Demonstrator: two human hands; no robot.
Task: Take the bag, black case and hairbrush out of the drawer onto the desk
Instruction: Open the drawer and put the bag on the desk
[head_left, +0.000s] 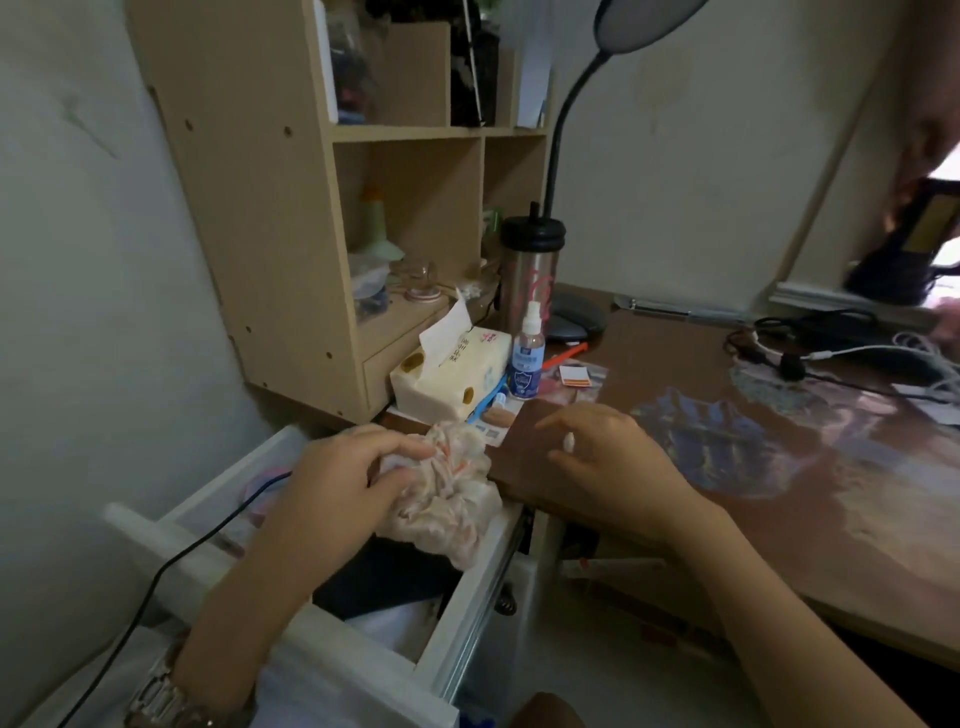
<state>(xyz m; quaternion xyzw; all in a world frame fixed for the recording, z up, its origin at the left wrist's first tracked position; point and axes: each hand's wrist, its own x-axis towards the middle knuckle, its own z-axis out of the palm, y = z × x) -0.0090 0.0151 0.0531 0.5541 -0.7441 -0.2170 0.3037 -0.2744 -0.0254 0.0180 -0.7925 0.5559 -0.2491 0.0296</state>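
My left hand grips a crumpled pale fabric bag with small orange marks, held above the open white drawer at the desk's left edge. Under the bag, inside the drawer, lies a black case, partly covered by my forearm. My right hand hovers over the desk edge just right of the bag, fingers spread and holding nothing. No hairbrush is visible.
A tissue pack, a spray bottle, a tumbler and a lamp stand at the desk's back left by a wooden shelf unit. Cables lie at the right. A black cord crosses the drawer.
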